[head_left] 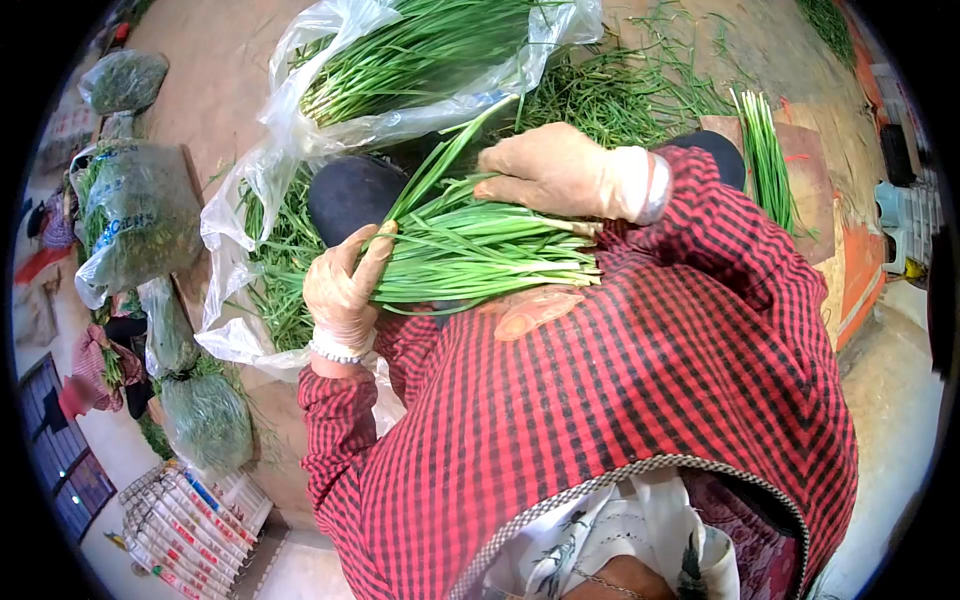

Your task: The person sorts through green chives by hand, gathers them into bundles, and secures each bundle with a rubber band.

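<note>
A bunch of garlic chives lies across my lap, its pale cut ends to the right and green leaves to the left. My left hand, in a thin glove with a beaded bracelet at the wrist, is closed around the leafy side. Over the upper edge of the bunch is my right hand, also gloved, its fingers and thumb drawn together on some leaves; the exact grip is partly hidden. A few longer stalks slant up past its fingertips. Beneath the pale ends, a round patch shows on the red checked garment.
An open plastic bag of chives lies ahead, with loose leaves beside it. A neat bundle rests on a board at right. Filled bags line the left, near another person. White crates stand lower left.
</note>
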The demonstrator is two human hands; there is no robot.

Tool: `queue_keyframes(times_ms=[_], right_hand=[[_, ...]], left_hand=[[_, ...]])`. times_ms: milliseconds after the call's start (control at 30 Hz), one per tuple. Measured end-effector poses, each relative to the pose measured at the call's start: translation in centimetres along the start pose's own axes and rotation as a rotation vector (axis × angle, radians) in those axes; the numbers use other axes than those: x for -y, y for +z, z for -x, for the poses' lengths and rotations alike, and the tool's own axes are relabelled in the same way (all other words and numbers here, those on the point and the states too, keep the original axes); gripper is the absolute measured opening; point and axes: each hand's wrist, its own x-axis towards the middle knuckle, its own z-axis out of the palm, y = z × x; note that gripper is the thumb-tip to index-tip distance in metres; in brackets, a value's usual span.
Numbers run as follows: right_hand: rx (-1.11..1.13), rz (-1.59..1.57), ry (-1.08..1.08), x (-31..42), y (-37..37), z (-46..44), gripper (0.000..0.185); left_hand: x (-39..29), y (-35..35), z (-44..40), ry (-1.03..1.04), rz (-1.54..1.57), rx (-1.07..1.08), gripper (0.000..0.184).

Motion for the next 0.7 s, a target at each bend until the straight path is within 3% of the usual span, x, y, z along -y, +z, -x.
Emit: queue_keyframes(times_ms=[100,133,167,233,300,367,400,433,500,567,633,700], right_hand=[[0.089,0.025,0.059,0.0,-2.2,2.7,0.043],[-0.029,-0.089,-0.027,-0.8,-2.4,3.8,0.042],[0.047,-0.27,0.049,-1.5,-3.5,4.9,0.042],[-0.154,-0.478,0.126,-2.9,-3.8,7.2,0.033],[-0.244,-0.445,0.226,-5.8,-5.5,9.2,0.032],[-0.203,-0.028,0.477,-7.6,-6.4,10.5,0.027],[-0.275,0.405,0.427,-7.3,-6.0,10.6,0.022],[-0.276,0.401,0.428,-6.9,-5.9,10.6,0.022],[-0.422,0.005,0.223,-4.0,-5.6,10.0,0.03],[-0.282,-0.208,-0.08,-0.1,-5.3,8.7,0.029],[-0.122,-0.018,-0.279,1.3,-3.7,6.9,0.027],[0.025,0.265,-0.131,2.5,-2.3,5.0,0.033]], left_hand=[[0.2,0.4,0.1,0.008,0.029,-0.019,0.055],[0.3,0.6,0.2,-0.004,0.056,-0.028,0.055],[0.4,0.7,0.3,-0.016,0.082,-0.038,0.055],[0.4,1.2,0.9,-0.063,0.12,-0.065,0.057],[0.8,1.4,1.7,-0.113,0.161,-0.11,0.058],[0.9,1.1,1.8,-0.123,0.169,-0.11,0.058],[0.9,1.0,1.8,-0.109,0.151,-0.125,0.058],[1.0,0.9,1.7,-0.093,0.135,-0.138,0.058],[0.8,0.6,1.4,-0.095,0.116,-0.114,0.059],[0.7,0.5,1.3,-0.093,0.098,-0.081,0.059],[0.7,0.7,1.1,-0.066,0.071,-0.073,0.059],[0.5,0.5,0.8,-0.072,0.066,-0.059,0.06]])
